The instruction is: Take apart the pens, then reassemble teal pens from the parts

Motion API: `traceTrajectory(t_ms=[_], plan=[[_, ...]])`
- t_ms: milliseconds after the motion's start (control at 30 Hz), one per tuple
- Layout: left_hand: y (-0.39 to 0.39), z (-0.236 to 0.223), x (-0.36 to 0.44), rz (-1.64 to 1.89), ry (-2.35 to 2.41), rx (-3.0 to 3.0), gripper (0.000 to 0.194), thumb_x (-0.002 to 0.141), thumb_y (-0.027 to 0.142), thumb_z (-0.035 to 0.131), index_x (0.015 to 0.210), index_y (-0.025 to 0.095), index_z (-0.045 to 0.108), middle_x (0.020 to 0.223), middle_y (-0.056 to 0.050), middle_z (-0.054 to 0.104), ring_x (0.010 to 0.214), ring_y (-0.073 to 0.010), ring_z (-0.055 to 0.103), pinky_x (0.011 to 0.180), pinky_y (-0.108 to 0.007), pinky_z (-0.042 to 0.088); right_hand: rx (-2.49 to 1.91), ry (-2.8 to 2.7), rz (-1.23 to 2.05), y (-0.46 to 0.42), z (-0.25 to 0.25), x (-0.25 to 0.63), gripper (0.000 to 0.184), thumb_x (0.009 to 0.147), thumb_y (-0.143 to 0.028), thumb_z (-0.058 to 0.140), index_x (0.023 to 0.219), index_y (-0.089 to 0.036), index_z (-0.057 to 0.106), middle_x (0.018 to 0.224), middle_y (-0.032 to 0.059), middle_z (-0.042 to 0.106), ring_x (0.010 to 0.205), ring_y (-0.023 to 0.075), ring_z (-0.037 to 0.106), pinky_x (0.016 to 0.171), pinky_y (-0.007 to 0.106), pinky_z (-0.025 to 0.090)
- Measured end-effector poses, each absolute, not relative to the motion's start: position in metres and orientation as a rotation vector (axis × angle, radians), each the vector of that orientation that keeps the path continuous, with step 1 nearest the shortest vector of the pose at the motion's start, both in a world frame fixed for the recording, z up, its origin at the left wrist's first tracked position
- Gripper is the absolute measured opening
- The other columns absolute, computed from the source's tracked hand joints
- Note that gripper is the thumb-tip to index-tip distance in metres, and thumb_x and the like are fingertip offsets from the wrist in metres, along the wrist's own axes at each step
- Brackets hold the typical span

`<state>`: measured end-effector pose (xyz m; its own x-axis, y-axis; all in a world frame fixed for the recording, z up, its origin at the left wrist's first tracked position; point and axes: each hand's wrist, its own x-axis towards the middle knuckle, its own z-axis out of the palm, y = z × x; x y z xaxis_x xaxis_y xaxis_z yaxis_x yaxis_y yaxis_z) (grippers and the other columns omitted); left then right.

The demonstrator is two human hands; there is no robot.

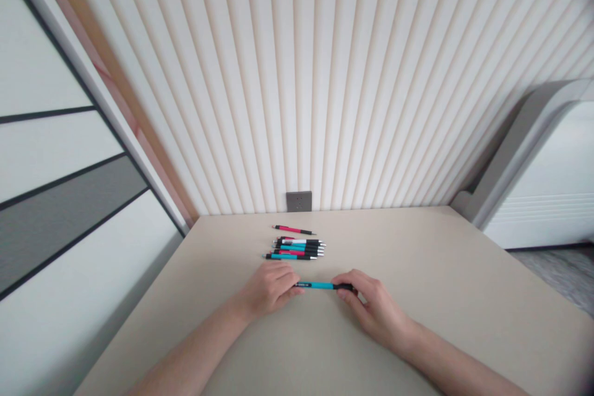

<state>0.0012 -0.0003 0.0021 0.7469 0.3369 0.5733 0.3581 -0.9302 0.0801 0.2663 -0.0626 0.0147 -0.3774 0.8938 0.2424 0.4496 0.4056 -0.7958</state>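
A teal pen [320, 286] with black ends lies level just above the beige table [455, 284], held at both ends. My left hand [269, 288] pinches its left end with curled fingers. My right hand [371, 306] grips its black right end. Just beyond them sits a neat row of several pens [297, 249], teal, red, white and black, lying side by side. A single red pen [292, 229] lies apart, nearer the wall.
A grey wall socket [298, 201] sits at the table's back edge under a ribbed white wall. A panelled cabinet [55, 198] flanks the left. A white and grey unit [542, 192] stands at the right.
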Motion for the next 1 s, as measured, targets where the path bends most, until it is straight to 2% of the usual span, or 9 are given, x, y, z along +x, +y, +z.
traceTrajectory(t_ms=[100, 200, 267, 367, 467, 667, 833, 933, 1000], plan=[[0.000, 0.002, 0.001, -0.976, -0.602, -2.870, 0.028, 0.098, 0.033, 0.042, 0.083, 0.015, 0.059, 0.068, -0.003, 0.058, 0.063, -0.0136, 0.054, 0.061, -0.025, 0.042, -1.183, -1.975, 0.879, -0.061, 0.012, 0.265, 0.035, 0.096, -0.043, 0.041, 0.109, -0.021, 0.065, 0.092, 0.0073, 0.067, 0.079, 0.0181, 0.059, 0.071, 0.028, 0.047], [0.001, 0.001, 0.001, -0.966, -0.610, -2.853, 0.028, 0.098, 0.032, 0.042, 0.083, 0.016, 0.058, 0.068, -0.003, 0.058, 0.063, -0.0139, 0.055, 0.062, -0.025, 0.043, -1.228, -1.945, 0.951, -0.058, 0.007, 0.263, 0.041, 0.098, -0.045, 0.035, 0.098, -0.020, 0.067, 0.077, 0.0044, 0.065, 0.068, 0.0163, 0.056, 0.066, 0.028, 0.045], [0.002, 0.001, 0.001, -0.953, -0.610, -2.850, 0.027, 0.098, 0.032, 0.043, 0.083, 0.016, 0.058, 0.068, -0.003, 0.058, 0.064, -0.0141, 0.055, 0.062, -0.025, 0.044, -1.258, -1.907, 0.959, -0.057, 0.004, 0.261, 0.036, 0.095, -0.045, 0.041, 0.092, -0.020, 0.067, 0.075, 0.0032, 0.064, 0.067, 0.0156, 0.055, 0.065, 0.027, 0.045], [0.002, 0.001, 0.002, -0.955, -0.615, -2.850, 0.026, 0.098, 0.032, 0.044, 0.083, 0.015, 0.058, 0.068, -0.003, 0.058, 0.063, -0.0138, 0.054, 0.061, -0.025, 0.043, -1.294, -1.845, 0.943, -0.056, 0.002, 0.260, 0.028, 0.089, -0.044, 0.052, 0.095, -0.019, 0.064, 0.080, 0.0025, 0.063, 0.068, 0.0146, 0.053, 0.062, 0.026, 0.044], [0.001, 0.002, 0.003, -0.958, -0.640, -2.850, 0.026, 0.098, 0.032, 0.044, 0.082, 0.015, 0.058, 0.068, -0.002, 0.058, 0.062, -0.0133, 0.054, 0.060, -0.024, 0.043, -1.288, -1.865, 0.949, -0.056, 0.003, 0.259, 0.028, 0.091, -0.042, 0.050, 0.101, -0.020, 0.064, 0.082, 0.0031, 0.064, 0.066, 0.0144, 0.053, 0.061, 0.026, 0.044], [0.003, 0.002, 0.004, -0.911, -0.675, -2.870, 0.027, 0.097, 0.032, 0.045, 0.082, 0.016, 0.059, 0.069, -0.002, 0.059, 0.064, -0.0132, 0.056, 0.061, -0.024, 0.044, -1.207, -1.897, 0.908, -0.052, 0.001, 0.258, 0.034, 0.096, -0.042, 0.041, 0.101, -0.020, 0.067, 0.097, 0.0082, 0.069, 0.088, 0.0200, 0.062, 0.082, 0.032, 0.048], [0.005, 0.001, 0.004, -0.882, -0.694, -2.869, 0.026, 0.098, 0.030, 0.044, 0.081, 0.016, 0.059, 0.069, -0.002, 0.059, 0.066, -0.0135, 0.056, 0.062, -0.024, 0.044, -1.281, -1.875, 0.838, -0.051, -0.006, 0.255, 0.025, 0.093, -0.038, 0.049, 0.098, -0.021, 0.066, 0.090, 0.0048, 0.067, 0.078, 0.0170, 0.060, 0.073, 0.029, 0.049], [0.006, 0.001, 0.003, -0.865, -0.741, -2.864, 0.026, 0.098, 0.029, 0.044, 0.081, 0.016, 0.058, 0.070, -0.002, 0.060, 0.066, -0.0133, 0.055, 0.062, -0.024, 0.043, -1.315, -1.846, 0.826, -0.047, -0.009, 0.255, 0.027, 0.091, -0.037, 0.052, 0.110, -0.021, 0.062, 0.097, 0.0053, 0.065, 0.074, 0.0151, 0.059, 0.067, 0.028, 0.049], [0.007, -0.001, 0.002, -0.862, -0.785, -2.865, 0.025, 0.098, 0.029, 0.044, 0.081, 0.016, 0.058, 0.071, -0.002, 0.060, 0.067, -0.0137, 0.056, 0.062, -0.024, 0.044, -1.322, -1.863, 0.777, -0.044, -0.007, 0.260, 0.037, 0.091, -0.037, 0.051, 0.124, -0.022, 0.055, 0.113, 0.0081, 0.061, 0.080, 0.0154, 0.060, 0.072, 0.029, 0.051]])
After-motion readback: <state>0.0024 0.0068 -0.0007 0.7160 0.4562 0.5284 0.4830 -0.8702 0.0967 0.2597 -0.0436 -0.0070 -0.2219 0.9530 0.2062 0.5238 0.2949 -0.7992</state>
